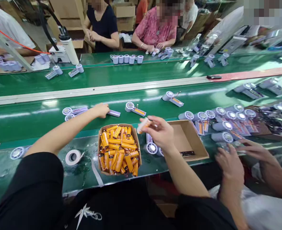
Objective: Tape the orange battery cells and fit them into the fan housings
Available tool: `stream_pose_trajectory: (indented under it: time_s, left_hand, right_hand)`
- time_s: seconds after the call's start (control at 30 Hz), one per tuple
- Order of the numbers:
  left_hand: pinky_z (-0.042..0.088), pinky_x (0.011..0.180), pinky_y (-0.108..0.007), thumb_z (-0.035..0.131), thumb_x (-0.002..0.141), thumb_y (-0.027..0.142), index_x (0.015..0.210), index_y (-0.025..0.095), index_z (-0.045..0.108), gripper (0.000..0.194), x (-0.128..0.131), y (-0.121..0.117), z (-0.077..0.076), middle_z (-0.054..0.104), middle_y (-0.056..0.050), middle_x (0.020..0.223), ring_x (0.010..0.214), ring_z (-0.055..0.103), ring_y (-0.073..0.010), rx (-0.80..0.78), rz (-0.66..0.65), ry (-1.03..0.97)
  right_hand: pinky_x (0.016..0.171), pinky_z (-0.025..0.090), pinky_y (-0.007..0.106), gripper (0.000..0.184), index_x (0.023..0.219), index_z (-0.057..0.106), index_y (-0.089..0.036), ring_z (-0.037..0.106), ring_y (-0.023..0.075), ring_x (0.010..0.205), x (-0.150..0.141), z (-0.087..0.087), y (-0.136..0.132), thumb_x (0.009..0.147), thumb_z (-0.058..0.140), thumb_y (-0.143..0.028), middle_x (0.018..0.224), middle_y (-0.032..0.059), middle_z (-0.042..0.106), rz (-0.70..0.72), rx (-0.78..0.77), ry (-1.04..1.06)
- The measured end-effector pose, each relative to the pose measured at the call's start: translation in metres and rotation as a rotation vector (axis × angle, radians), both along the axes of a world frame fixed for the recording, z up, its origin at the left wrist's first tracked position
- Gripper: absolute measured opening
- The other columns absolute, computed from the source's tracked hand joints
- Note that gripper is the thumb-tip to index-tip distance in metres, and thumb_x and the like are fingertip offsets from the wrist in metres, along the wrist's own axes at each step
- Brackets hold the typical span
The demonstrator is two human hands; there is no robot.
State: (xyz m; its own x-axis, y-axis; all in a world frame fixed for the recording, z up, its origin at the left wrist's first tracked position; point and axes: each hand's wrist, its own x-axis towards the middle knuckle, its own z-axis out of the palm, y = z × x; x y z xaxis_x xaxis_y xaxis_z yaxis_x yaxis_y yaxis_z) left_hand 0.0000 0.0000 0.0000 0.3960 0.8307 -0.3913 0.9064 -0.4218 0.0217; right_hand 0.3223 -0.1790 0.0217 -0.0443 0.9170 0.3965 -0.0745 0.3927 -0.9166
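My left hand [102, 110] reaches over the green belt, its fingers closed at a lavender housing [114, 113] with a flat handle; the rest of that piece is hidden behind the hand. In front of my chest, my right hand [162, 131] grips an orange battery [144, 125] with a white band round it. Between my arms stands a cardboard box [99, 150] full of orange batteries [119, 161]. Just beyond it on the belt lies another lavender housing [129, 107], round-headed, with an orange battery in its handle. More housings [151, 148] sit under my right hand.
A roll of white tape [73, 157] lies left of the box. To the right are a cardboard tray [198, 143] and rows of lavender housings [223, 126]. A co-worker's hands [231, 159] work close on my right. Other people sit across the belt [95, 86].
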Motion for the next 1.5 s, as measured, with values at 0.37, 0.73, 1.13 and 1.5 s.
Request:
stream_pose_trajectory:
  time_s: [0.37,0.73,1.13,1.5]
  left_hand:
    - [0.050,0.087,-0.029,0.063,0.097,0.042,0.113,0.028,0.085,0.032,0.012,0.006,0.007,0.086,-0.004,0.113,0.105,0.077,-0.0238,0.056,0.104,-0.241]
    - [0.051,0.099,-0.034,0.065,0.096,0.035,0.109,0.026,0.083,0.024,0.036,0.006,-0.009,0.085,-0.009,0.120,0.116,0.075,-0.0282,0.140,0.164,-0.329]
    - [0.053,0.110,-0.041,0.060,0.104,0.027,0.135,0.021,0.076,0.036,0.062,-0.022,0.008,0.079,-0.016,0.136,0.128,0.072,-0.0303,0.172,0.372,-0.430]
    - [0.056,0.118,-0.052,0.060,0.105,0.057,0.125,0.023,0.080,0.045,-0.157,-0.335,-0.030,0.082,-0.013,0.129,0.129,0.071,-0.0340,0.424,0.197,-0.544]
  right_hand:
    - [0.095,0.068,0.042,0.037,0.117,0.079,-0.021,0.085,0.0255,0.094,-0.098,-0.031,0.147,0.082,0.088,-0.015,0.092,0.0031,0.087,0.128,-0.105,-0.716]
    - [0.100,0.061,0.038,0.036,0.137,0.075,-0.023,0.083,0.0283,0.105,-0.088,-0.031,0.127,0.101,0.076,-0.029,0.112,0.0100,0.088,0.120,-0.053,-1.172]
    - [0.106,0.059,0.046,0.044,0.143,0.077,-0.019,0.080,0.0375,0.120,-0.104,-0.016,0.152,0.108,0.060,-0.040,0.130,0.0208,0.084,0.373,0.065,-1.669]
    - [0.122,0.054,0.055,0.040,0.138,0.079,-0.017,0.072,0.0332,0.137,-0.012,-0.011,0.071,0.108,0.058,-0.032,0.146,0.0154,0.078,0.220,0.187,-1.173]
